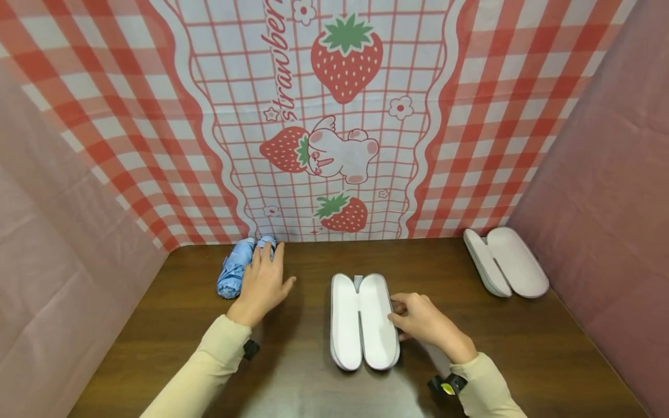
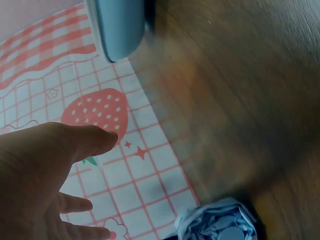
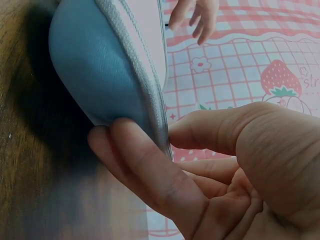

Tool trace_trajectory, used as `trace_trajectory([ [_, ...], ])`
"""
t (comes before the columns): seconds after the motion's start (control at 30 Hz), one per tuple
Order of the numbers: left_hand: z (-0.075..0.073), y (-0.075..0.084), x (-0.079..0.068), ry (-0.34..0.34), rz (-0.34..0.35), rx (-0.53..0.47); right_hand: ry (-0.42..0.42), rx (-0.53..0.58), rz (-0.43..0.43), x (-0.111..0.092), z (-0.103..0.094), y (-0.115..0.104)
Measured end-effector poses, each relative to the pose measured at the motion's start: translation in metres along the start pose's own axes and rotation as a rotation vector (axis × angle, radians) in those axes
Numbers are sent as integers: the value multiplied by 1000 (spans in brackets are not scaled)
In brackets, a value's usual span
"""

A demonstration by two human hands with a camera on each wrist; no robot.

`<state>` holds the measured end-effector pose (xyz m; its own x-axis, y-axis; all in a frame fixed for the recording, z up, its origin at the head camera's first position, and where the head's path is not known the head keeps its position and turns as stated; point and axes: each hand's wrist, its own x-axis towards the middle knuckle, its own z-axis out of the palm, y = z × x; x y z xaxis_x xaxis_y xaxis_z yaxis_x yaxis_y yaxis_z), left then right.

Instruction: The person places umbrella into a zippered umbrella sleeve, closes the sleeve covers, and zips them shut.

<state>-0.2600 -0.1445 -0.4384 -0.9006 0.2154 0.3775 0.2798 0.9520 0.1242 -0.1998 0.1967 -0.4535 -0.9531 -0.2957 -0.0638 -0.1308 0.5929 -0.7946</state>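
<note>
An open glasses case [image 1: 380, 325] with white lining lies mid-table, its two halves spread side by side. My right hand [image 1: 425, 319] pinches the right rim: in the right wrist view the thumb [image 3: 205, 131] is at the zip edge and fingers press the blue outer shell [image 3: 95, 65]. My left hand [image 1: 263, 284] is stretched toward the back left, fingers spread and holding nothing. Beside it lies a folded blue umbrella [image 1: 235, 270]; its rolled fabric end [image 2: 220, 222] shows in the left wrist view. Another blue item [image 1: 267, 240] is partly hidden behind the left fingertips.
A second open case [image 1: 517, 261] with white lining lies at the back right, near the pink side curtain [image 1: 601, 203]. A red-and-white strawberry cloth [image 1: 345, 145] hangs behind the brown wooden table [image 1: 308, 261]. Another pink curtain [image 1: 68, 232] borders the left side.
</note>
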Motion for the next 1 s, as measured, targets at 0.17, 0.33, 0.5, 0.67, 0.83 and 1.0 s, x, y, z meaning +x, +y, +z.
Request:
trace_trajectory([
  [0.17, 4, -9, 8, -113, -49, 20, 0, -4, 2, 1, 1, 1],
  [0.33, 16, -24, 16, -191, -110, 16, 4, -7, 7, 1, 1, 1],
  [0.5, 26, -32, 18, -211, -171, 10, 4, -9, 3, 1, 1, 1],
  [0.67, 30, -31, 20, -138, -197, 42, 6, -21, -8, 0, 0, 0],
  [0.83, 32, -28, 23, -50, -205, 99, 11, -27, -6, 0, 0, 0],
  [1.0, 35, -28, 26, -54, -222, 131, 10, -25, 1, -1, 0, 1],
])
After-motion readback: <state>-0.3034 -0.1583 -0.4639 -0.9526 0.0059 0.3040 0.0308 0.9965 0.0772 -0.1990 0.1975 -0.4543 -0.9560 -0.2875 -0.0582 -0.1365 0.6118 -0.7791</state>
